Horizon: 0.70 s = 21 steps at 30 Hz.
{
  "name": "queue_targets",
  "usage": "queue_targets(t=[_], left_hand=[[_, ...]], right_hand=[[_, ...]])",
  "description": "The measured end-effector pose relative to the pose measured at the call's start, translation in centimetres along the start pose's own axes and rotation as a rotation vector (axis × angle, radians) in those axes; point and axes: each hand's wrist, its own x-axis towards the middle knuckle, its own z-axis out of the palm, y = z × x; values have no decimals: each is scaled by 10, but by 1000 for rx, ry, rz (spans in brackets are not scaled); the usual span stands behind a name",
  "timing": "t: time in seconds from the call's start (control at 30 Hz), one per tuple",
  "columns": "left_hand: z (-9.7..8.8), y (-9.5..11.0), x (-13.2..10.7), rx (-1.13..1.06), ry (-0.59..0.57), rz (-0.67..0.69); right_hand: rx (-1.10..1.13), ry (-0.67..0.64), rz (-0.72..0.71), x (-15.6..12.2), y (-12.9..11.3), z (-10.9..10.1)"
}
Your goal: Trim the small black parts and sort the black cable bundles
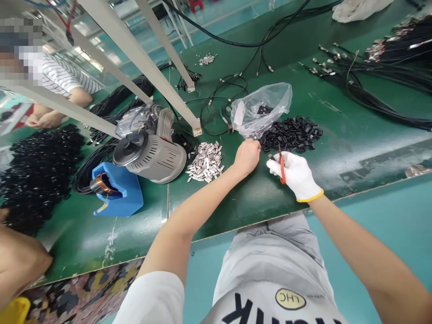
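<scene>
My left hand (249, 156) is bare and closed, its fingertips at the left edge of a pile of small black plastic pieces (295, 134). Whatever it may pinch is hidden from view. On my right hand (294, 173) is a white glove with a yellow cuff. That hand is closed around orange-handled scissors (282, 168), which point up towards the pile. A small dark piece with a metallic-looking end (271, 156) shows at its fingertips, too small to name. Behind both hands lies a clear plastic bag (280, 99) with some black pieces inside.
Small metal connectors (205, 163) are heaped left of my left hand. Beyond stand a grey round-bodied machine (157, 157), a blue tape dispenser (130, 195) and slanting white posts (141, 58). Black cables (374, 96) lie at right. Co-workers' arms (50, 118) show at left.
</scene>
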Motion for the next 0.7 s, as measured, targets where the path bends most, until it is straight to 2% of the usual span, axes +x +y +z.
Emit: queue_targets(t=[0.1, 0.17, 0.23, 0.3, 0.37, 0.53, 0.7], left_hand=[[6, 4, 7, -125, 27, 27], [3, 7, 5, -314, 46, 41], [-4, 10, -6, -605, 45, 30], [-12, 15, -23, -908, -14, -10], [-19, 19, -41, -1114, -85, -59], [-24, 18, -67, -1354, -130, -119], [-20, 6, -77, -1411, -177, -103]], right_hand=[[45, 11, 9, -1, -5, -1], [83, 18, 16, 0, -7, -2], [140, 19, 28, 0, -6, -2], [172, -11, 40, 0, -5, -3], [134, -84, 46, -1, -6, -4], [-7, -315, 44, -10, -19, -6], [100, -355, 92, -11, -30, -9]])
